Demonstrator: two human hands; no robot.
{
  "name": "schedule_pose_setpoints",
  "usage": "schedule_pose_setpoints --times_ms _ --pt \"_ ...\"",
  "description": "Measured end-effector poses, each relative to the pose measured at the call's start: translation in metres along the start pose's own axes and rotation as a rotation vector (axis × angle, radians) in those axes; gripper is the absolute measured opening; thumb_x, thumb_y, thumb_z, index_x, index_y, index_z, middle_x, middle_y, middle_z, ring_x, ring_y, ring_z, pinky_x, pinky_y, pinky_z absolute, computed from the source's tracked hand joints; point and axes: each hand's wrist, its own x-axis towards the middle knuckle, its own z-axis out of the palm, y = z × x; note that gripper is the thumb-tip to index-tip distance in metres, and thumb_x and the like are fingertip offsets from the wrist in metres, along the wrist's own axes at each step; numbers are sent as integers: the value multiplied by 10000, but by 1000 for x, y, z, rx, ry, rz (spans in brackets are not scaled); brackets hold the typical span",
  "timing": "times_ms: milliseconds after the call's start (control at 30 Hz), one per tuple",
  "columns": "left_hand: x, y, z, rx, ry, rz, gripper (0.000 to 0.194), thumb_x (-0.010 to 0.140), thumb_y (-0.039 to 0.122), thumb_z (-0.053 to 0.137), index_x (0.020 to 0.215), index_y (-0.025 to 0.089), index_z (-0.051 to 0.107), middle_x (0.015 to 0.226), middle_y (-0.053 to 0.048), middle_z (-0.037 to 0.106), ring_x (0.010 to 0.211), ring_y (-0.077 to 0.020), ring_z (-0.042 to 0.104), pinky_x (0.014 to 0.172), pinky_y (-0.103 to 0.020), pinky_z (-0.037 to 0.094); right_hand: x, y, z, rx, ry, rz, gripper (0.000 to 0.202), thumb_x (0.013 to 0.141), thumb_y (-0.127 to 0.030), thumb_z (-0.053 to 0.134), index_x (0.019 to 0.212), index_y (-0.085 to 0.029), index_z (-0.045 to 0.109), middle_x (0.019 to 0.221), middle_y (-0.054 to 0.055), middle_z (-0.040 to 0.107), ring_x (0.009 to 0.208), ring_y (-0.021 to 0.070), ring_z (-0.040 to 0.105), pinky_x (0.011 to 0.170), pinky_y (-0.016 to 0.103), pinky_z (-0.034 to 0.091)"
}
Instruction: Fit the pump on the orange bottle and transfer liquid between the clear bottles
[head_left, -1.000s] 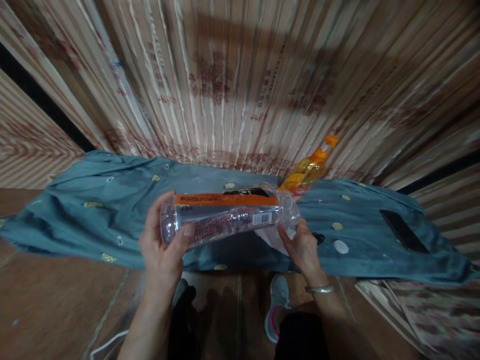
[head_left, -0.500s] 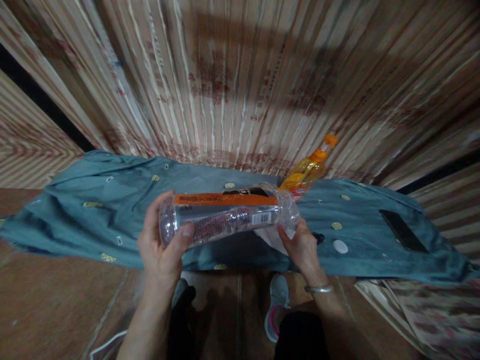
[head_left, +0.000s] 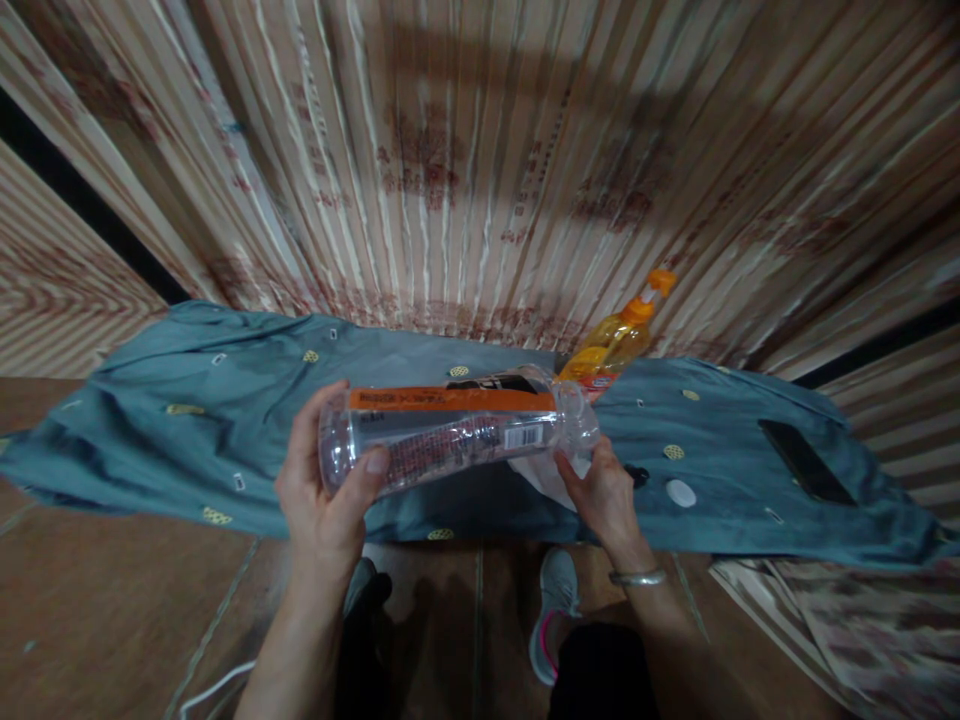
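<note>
A clear plastic bottle (head_left: 450, 440) with an orange band and a barcode label lies sideways in the air between my hands. My left hand (head_left: 330, 480) wraps its base, the thumb pressing on the near side. At the other end, my right hand (head_left: 604, 490) grips the neck with thumb and fingers; a metal bangle circles that wrist. A white sheet, perhaps tissue (head_left: 547, 480), shows below the bottle's neck, partly hidden. Behind the neck stands a spray bottle (head_left: 611, 345) of yellow liquid with an orange trigger head.
Teal patterned cloth (head_left: 187, 440) covers the long surface. On its right side lie a white round cap (head_left: 681, 492), a small black object (head_left: 639, 476) and a dark phone (head_left: 806, 460). A striped curtain (head_left: 480, 180) hangs behind. A white cable (head_left: 217, 688) lies on the floor.
</note>
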Motion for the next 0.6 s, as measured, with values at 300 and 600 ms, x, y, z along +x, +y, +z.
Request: schedule_pose_setpoints --times_ms 300,600 --pt "0 -3 -2 10 -34 2 608 757 535 760 1303 300 635 1250 -13 710 1124 -278 654 986 -404 488 -1 1 1 -13 7 -5 685 957 -711 322 1163 -113 585 904 180 731 826 296 719 702 376 561" --pt "2 -3 -2 68 -32 43 555 796 559 708 1282 296 650 1178 -12 711 1082 -277 659 951 -412 517 -2 4 3 -14 21 -35 631 972 -652 356 1203 -104 567 916 178 733 819 292 714 689 372 550"
